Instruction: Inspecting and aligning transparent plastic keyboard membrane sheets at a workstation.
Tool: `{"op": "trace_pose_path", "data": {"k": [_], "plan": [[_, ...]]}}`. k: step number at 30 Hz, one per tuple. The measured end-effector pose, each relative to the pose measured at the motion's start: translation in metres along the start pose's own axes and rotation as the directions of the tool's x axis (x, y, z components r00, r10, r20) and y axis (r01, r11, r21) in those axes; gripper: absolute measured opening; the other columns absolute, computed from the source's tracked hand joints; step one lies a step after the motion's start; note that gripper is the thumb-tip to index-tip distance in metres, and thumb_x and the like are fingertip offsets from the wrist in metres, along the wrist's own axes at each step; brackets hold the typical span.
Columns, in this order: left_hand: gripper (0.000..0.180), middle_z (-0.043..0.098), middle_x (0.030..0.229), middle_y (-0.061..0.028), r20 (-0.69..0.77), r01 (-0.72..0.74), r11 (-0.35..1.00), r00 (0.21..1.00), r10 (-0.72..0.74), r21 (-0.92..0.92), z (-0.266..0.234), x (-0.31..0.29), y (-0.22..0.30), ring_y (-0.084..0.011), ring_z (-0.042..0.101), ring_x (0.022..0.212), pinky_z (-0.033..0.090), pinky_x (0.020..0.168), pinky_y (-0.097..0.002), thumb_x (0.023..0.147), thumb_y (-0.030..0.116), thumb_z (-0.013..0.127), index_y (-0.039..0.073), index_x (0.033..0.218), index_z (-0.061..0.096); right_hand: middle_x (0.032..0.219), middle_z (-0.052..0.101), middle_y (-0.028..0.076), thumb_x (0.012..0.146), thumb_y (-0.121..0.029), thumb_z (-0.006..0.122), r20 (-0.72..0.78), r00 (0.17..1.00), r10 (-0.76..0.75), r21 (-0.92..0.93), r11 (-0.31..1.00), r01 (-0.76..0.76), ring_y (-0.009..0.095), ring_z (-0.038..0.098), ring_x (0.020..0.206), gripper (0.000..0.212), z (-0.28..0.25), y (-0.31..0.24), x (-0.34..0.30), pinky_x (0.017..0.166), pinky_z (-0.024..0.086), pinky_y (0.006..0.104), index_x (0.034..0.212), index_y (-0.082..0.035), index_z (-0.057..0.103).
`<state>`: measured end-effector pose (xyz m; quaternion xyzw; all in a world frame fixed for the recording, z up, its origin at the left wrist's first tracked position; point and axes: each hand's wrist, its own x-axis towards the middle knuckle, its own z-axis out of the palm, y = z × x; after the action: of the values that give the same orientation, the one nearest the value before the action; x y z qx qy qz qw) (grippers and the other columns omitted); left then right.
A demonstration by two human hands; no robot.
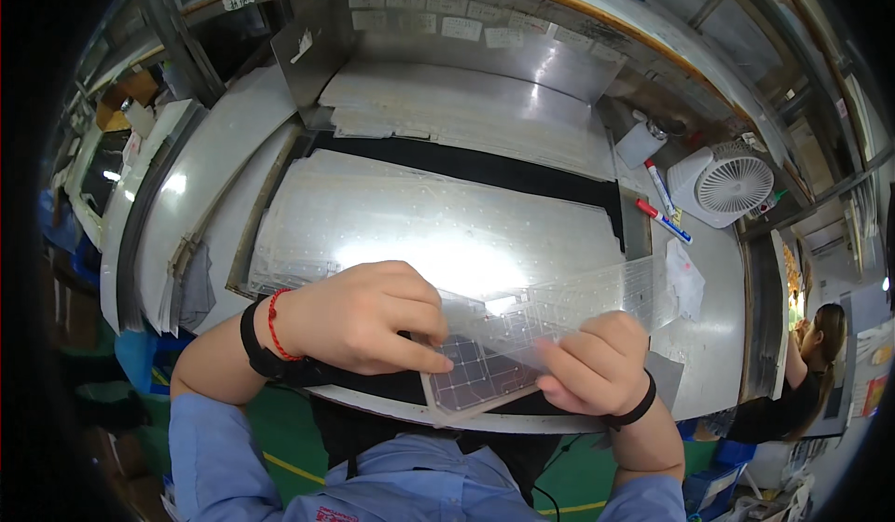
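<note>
A patterned sheet lies lower centre between the left hand, pinching its edge, and the curled right hand, grip unclear.

A flat green floor with a thin yellow line lies under the big shiny grey metal bench. At the bench's back, a grey metal wall has small white paper labels and a bright streak of light. Above it runs a long shelf with a brown edge.
</note>
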<state>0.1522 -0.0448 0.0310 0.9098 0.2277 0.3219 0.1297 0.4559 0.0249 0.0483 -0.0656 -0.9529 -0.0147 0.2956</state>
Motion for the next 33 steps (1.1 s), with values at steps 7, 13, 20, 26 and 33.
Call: {"op": "trace_pose_path", "data": {"k": [7,13,20,26,33], "plan": [[0.026,0.066,0.105,-0.0006,0.142,0.117,0.992,0.984,-0.108,-0.054,0.013,-0.005,-0.018,-0.0241,0.061,0.108,0.049,0.088,-0.0387,0.070,0.007,0.076,0.014,0.095,0.074,0.087,0.056,0.003,0.082,-0.031,0.074,0.330,0.934,0.137,0.109,0.977,-0.182,0.022,0.058,0.080,0.030,0.028,0.007,0.007,0.065,0.047,0.0338,0.105,-0.014,0.067],[0.026,0.067,0.108,0.0001,0.134,0.134,0.986,0.984,-0.121,-0.095,0.016,-0.004,-0.017,-0.0246,0.060,0.113,0.049,0.091,-0.0381,0.070,0.007,0.077,0.014,0.095,0.075,0.096,0.056,0.003,0.080,-0.038,0.073,0.412,0.898,0.153,0.066,0.978,-0.197,0.021,0.057,0.087,0.040,0.027,0.003,0.010,0.072,0.047,0.0341,0.113,-0.016,0.065],[0.027,0.067,0.110,-0.0001,0.145,0.150,0.981,0.981,-0.132,-0.126,0.016,-0.005,-0.019,-0.0251,0.059,0.113,0.048,0.092,-0.0385,0.070,0.007,0.077,0.014,0.096,0.075,0.096,0.055,0.002,0.080,-0.040,0.073,0.418,0.894,0.164,0.020,0.982,-0.189,0.021,0.056,0.089,0.043,0.027,0.000,0.011,0.073,0.047,0.0332,0.115,-0.016,0.065],[0.028,0.067,0.111,-0.0013,0.150,0.154,0.979,0.980,-0.133,-0.134,0.015,-0.005,-0.019,-0.0254,0.059,0.113,0.048,0.092,-0.0391,0.070,0.006,0.077,0.013,0.097,0.075,0.096,0.055,0.003,0.080,-0.040,0.073,0.417,0.893,0.168,0.008,0.982,-0.188,0.021,0.056,0.089,0.042,0.028,-0.001,0.010,0.072,0.047,0.0332,0.113,-0.015,0.064],[0.028,0.068,0.111,-0.0012,0.151,0.160,0.977,0.979,-0.138,-0.142,0.016,-0.006,-0.020,-0.0249,0.059,0.113,0.048,0.093,-0.0385,0.070,0.005,0.077,0.013,0.097,0.075,0.096,0.055,0.003,0.081,-0.040,0.072,0.408,0.898,0.164,-0.013,0.985,-0.174,0.020,0.057,0.089,0.042,0.028,-0.002,0.011,0.070,0.047,0.0326,0.112,-0.015,0.064]]}}
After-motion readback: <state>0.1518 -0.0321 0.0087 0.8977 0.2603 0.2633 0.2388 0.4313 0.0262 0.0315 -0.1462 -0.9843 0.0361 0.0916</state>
